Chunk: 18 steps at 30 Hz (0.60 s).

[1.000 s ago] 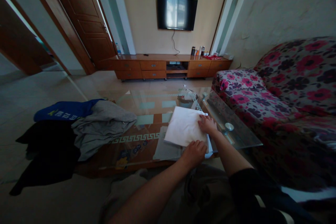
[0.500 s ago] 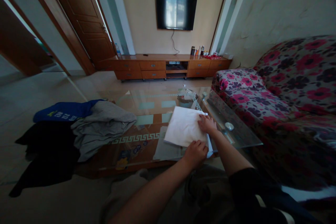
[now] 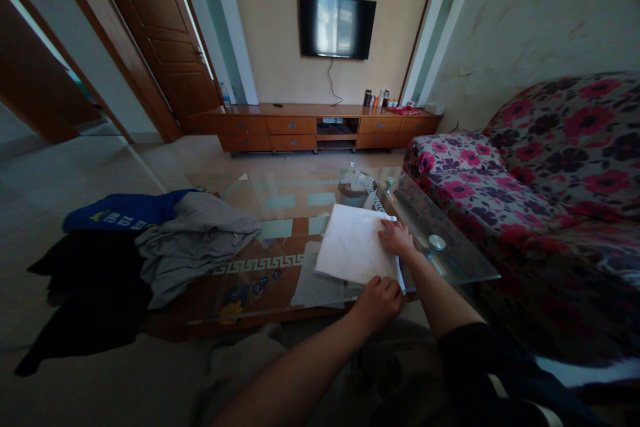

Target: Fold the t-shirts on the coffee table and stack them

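A folded white cloth (image 3: pixel 353 243) lies flat on the glass table, partly over a pale sheet (image 3: pixel 315 283). My right hand (image 3: pixel 396 237) rests on the cloth's right part, its fingers spread. At the near right corner of the cloth is my left hand (image 3: pixel 380 300), its fingers curled together at the edge; what they pinch, if anything, is too small to make out.
Grey (image 3: pixel 200 240), black (image 3: pixel 95 287) and blue (image 3: pixel 125 211) clothes lie heaped at the table's left. A small basket (image 3: pixel 354 195) stands beyond the cloth. The flowered sofa (image 3: pixel 500 193) is at the right, a low cabinet (image 3: pixel 295 125) behind.
My left hand has shifted slightly right and toward me along the near edge of the cloth. My right hand has stayed almost in place.
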Tool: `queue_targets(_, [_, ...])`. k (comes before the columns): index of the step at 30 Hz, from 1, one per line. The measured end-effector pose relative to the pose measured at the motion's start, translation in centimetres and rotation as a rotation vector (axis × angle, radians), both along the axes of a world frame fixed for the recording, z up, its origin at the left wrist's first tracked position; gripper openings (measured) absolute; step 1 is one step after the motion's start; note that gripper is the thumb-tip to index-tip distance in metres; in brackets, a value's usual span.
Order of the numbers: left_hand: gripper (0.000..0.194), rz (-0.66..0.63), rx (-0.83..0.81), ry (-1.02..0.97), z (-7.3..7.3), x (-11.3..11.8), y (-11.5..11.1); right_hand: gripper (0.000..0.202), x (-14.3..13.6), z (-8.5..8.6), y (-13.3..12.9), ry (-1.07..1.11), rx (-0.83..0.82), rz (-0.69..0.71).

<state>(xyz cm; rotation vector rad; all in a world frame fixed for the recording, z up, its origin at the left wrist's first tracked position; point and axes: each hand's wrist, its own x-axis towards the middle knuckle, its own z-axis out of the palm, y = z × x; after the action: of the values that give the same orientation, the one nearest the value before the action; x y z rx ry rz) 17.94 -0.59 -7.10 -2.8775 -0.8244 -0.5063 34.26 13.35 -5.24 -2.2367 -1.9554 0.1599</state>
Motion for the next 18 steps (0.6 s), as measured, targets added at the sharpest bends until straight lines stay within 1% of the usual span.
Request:
queue_targets(3, [0.022, -0.006, -0.027, 0.044, 0.6, -0.4, -0.2, 0.053, -0.2, 0.3, -0.4, -0.015, 0.017, 0.011])
queue_targets(6, [0.025, -0.024, -0.069, 0.014, 1.4, -0.8, 0.1, 0.057, -1.1, 0.6, -0.3, -0.055, 0.103, 0.002])
queue_targets(7, [0.030, 0.008, -0.081, -0.018, 1.5, -1.0, 0.2, 0.059, -1.4, 0.7, -0.1, -0.072, 0.134, 0.022])
queue_targets(9, [0.046, 0.135, -0.108, -0.089, 1.4, -1.2, 0.2, 0.065, -2.1, 0.4, 0.2, -0.100, 0.139, 0.106])
queue_targets(11, [0.062, 0.252, -0.147, -0.122, 1.0, -1.5, 0.0, 0.069, -2.6, -0.2, 0.3, -0.110, 0.065, 0.176])
queue_targets(12, [0.067, 0.272, -0.169, -0.113, 0.8, -1.6, -0.1, 0.072, -2.8, -0.6, 0.3, -0.109, 0.024, 0.184])
queue_targets(14, [0.074, 0.250, -0.206, -0.070, 0.7, -1.9, -0.4, 0.076, -2.9, -1.5, 0.3, -0.096, -0.025, 0.158])
queue_targets(16, [0.078, 0.202, -0.236, -0.038, 0.9, -2.2, -0.5, 0.078, -2.8, -2.1, 0.3, -0.085, -0.027, 0.131])
queue_targets(18, [0.073, 0.159, -0.263, -0.042, 1.5, -2.6, -0.1, 0.079, -2.8, -2.3, 0.2, -0.083, -0.019, 0.122])
